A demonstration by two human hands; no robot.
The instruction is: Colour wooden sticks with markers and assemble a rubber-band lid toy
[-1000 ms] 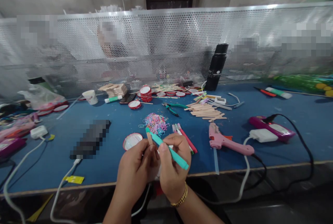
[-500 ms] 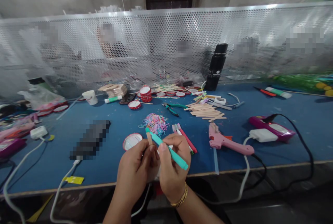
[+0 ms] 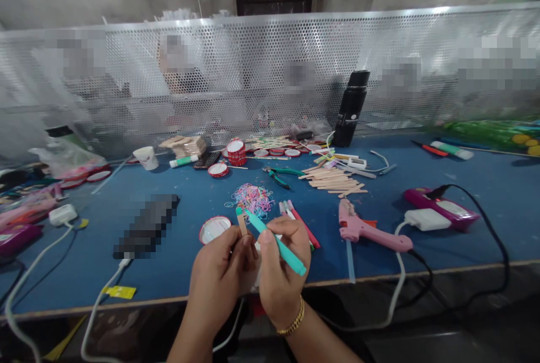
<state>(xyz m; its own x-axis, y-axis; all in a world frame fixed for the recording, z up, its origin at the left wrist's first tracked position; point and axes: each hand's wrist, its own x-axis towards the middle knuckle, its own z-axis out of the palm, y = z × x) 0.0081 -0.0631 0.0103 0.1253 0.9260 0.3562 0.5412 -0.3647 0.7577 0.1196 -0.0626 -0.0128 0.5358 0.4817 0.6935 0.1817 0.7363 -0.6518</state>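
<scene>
My left hand (image 3: 219, 267) pinches a wooden craft stick (image 3: 242, 224) whose upper end is coloured teal. A teal marker (image 3: 287, 254) sits in the closed fingers of my right hand (image 3: 283, 273), its tip close beside the stick's coloured end; whether they touch I cannot tell. Just beyond the hands lies a heap of pastel rubber bands (image 3: 253, 198). A round red-rimmed lid (image 3: 215, 229) is left of the stick. Several more markers (image 3: 301, 224) lie behind my right hand, partly hidden by it.
A pile of craft sticks (image 3: 337, 178), teal-handled pliers (image 3: 278, 177) and a black bottle (image 3: 351, 110) stand farther back. On the right is a pink glue gun (image 3: 371, 232) with cables. A phone (image 3: 147, 225) lies left. A perforated metal screen (image 3: 253, 70) borders the back.
The marker's tip has shifted slightly right, away from the stick's end, and more teal shows there. My left hand and the stick stay in place.
</scene>
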